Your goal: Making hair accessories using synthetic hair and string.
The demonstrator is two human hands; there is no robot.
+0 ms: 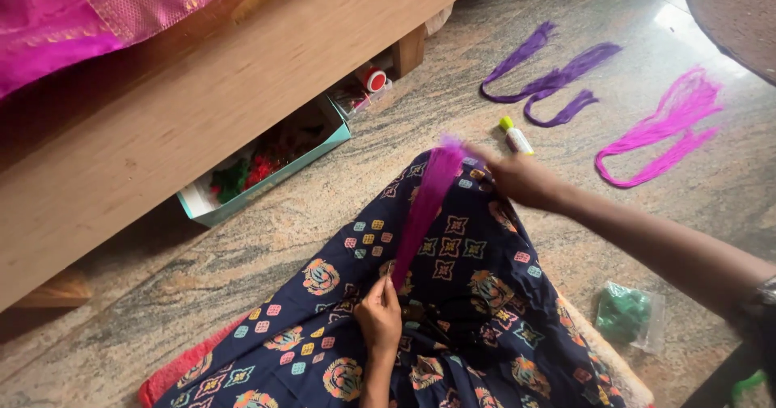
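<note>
nearest to us our left hand point(378, 315) rested on the dark blue patterned cloth point(453, 327) over our lap, its fingers pinched together on the lower end of a bundle of magenta threads point(422, 210). the bundle ran taut and slanting up across the cloth to our right hand point(517, 179), which gripped its upper end with closed fingers, a short tuft of thread fanning out past the grip. under the cloth a red mat point(174, 376) showed at the left edge. on the stone floor point(267, 238) to our right lay a small clear bag of green material point(626, 315). just beyond the right hand a small white tube with a green cap point(515, 135) lay on the floor. further out, well apart from our hands, lay loops of purple thread point(558, 80) and loops of pink thread point(667, 129). to the left, a teal box point(267, 161) of mixed red and green bits sat half under a wooden bed frame point(202, 101), with a pink fabric point(89, 16) on top of it.
</note>
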